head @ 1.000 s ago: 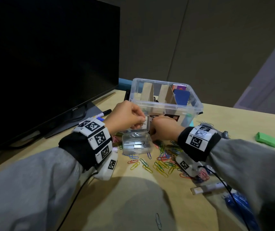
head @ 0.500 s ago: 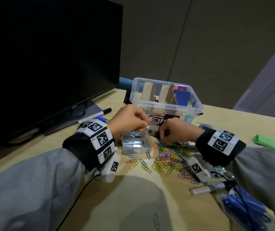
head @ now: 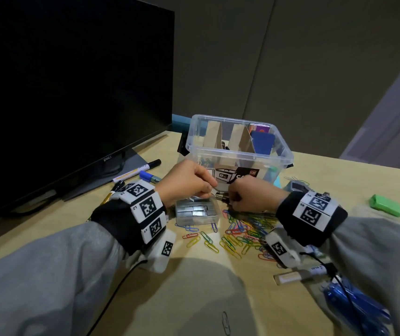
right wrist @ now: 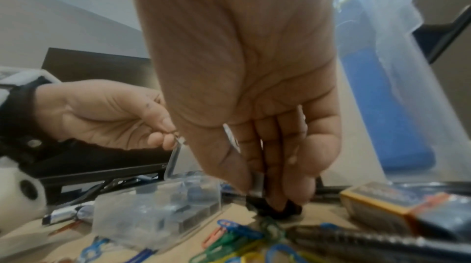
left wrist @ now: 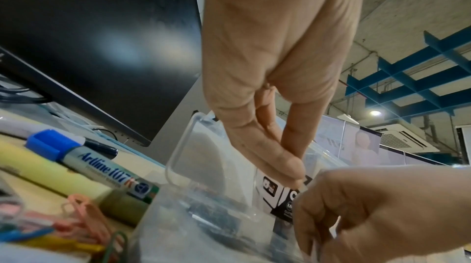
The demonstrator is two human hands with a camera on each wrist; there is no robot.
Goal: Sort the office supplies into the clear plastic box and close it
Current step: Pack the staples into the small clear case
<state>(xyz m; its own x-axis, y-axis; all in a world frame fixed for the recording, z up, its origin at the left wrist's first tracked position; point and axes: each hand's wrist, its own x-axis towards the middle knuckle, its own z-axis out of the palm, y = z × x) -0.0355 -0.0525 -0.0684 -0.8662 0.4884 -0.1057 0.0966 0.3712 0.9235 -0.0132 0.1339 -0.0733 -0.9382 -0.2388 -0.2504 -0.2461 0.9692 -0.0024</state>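
- Currently left hand [head: 186, 181] pinches the raised clear lid [right wrist: 172, 163] of the small staple case [head: 197, 212], thumb and fingertips closed on its top edge; the lid stands roughly upright, hinged open.
- Right hand [head: 249, 195] is curled, fingertips clamped on a small metal strip [right wrist: 256, 184], probably a staple block, just beside the case's right edge. Below the fingers sits a dark object I can't identify.
- Hands nearly touch, both working over the case, which rests on the worktop [head: 194, 287] just in front of the clear plastic box [head: 239, 151].
- Box is open, no lid on it. Cardboard dividers [head: 239, 141] stand inside, with a blue item [head: 262, 141] and a few other things already loaded. Lid location: can't tell.
- Progress estimate: early to mid. Staple case still needs filling, closing and moving into the box.
- Still loose: coloured paper clips [head: 240, 232] scattered right of the case, markers [head: 137, 170] near the monitor [head: 72, 81], blue pens [head: 354, 304] and another marker [head: 300, 275] at near right, green item [head: 385, 205] far right, one stray clip [head: 225, 322] near the front edge.
- Obstruction: clip pile crowds the case's right side; clips will want scooping, slow to pick singly. Wrist cables trail over the pens.
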